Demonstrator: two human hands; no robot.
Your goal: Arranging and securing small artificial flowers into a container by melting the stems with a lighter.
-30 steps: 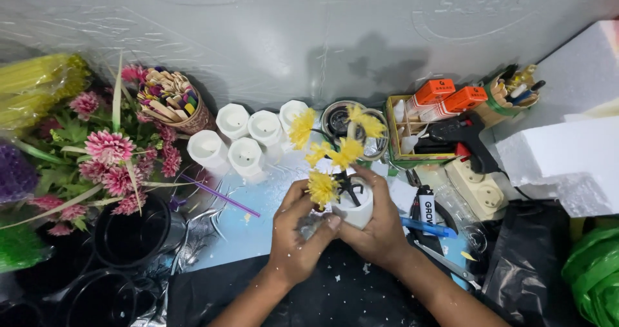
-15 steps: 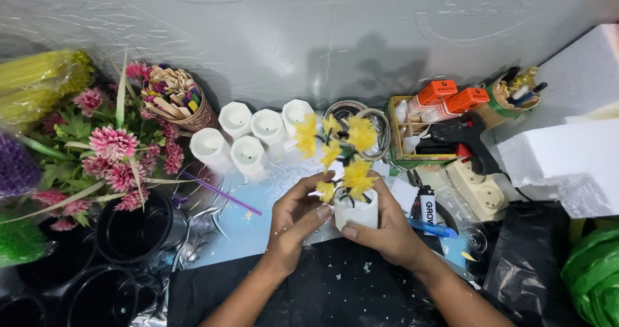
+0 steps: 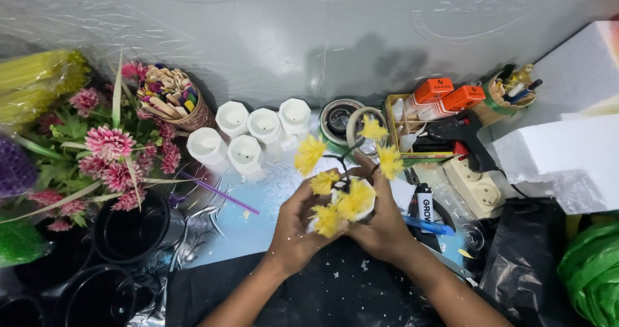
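My left hand [image 3: 295, 227] and my right hand [image 3: 382, 222] together cup a small white pot [image 3: 367, 186] that is tipped towards me. Several yellow artificial flowers [image 3: 351, 201] on thin dark stems stick out of it and hide most of the pot. Both hands grip its sides above a black cloth [image 3: 322, 291] at the near edge of the table. Just beyond stand several empty white pots [image 3: 248, 137] in a cluster.
Pink artificial flowers [image 3: 106, 146] and black plastic pots [image 3: 132, 233] fill the left. A basket of coloured sticks [image 3: 171, 98] sits behind them. Tape rolls [image 3: 342, 117], a black glue gun [image 3: 461, 134], a power strip [image 3: 471, 182], white foam blocks [image 3: 567, 153] and a green bag [image 3: 596, 269] crowd the right.
Both hands have tilted the white pot towards me, so the yellow flowers now face the camera and cover the pot. The hands stayed in the same spot.
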